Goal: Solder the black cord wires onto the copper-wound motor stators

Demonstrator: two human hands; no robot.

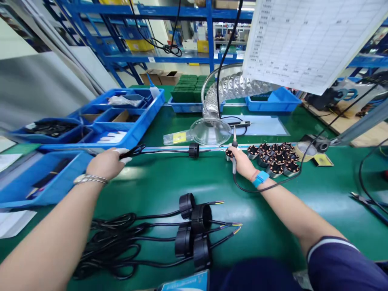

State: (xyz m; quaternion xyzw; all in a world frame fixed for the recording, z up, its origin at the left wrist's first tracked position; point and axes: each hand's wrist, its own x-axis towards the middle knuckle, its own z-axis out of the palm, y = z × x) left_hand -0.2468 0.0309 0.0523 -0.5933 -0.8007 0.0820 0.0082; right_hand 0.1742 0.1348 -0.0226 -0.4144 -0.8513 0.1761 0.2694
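Observation:
My left hand is closed round a black cable bundle at the left. From it the black cable runs right through a black round cap. My right hand is wrapped round a soldering iron, its tip pointing up and away. By those fingers is a round part with copper windings, partly hidden; I cannot tell if they touch it. Several similar wound parts stand to the right. Nearer me lie several capped cables with bared coloured wire ends.
A clear funnel on a silver duct hangs just beyond my hands. Blue bins stand at the left, green boards behind. A paper sheet hangs upper right. Pliers and a tape roll lie at right.

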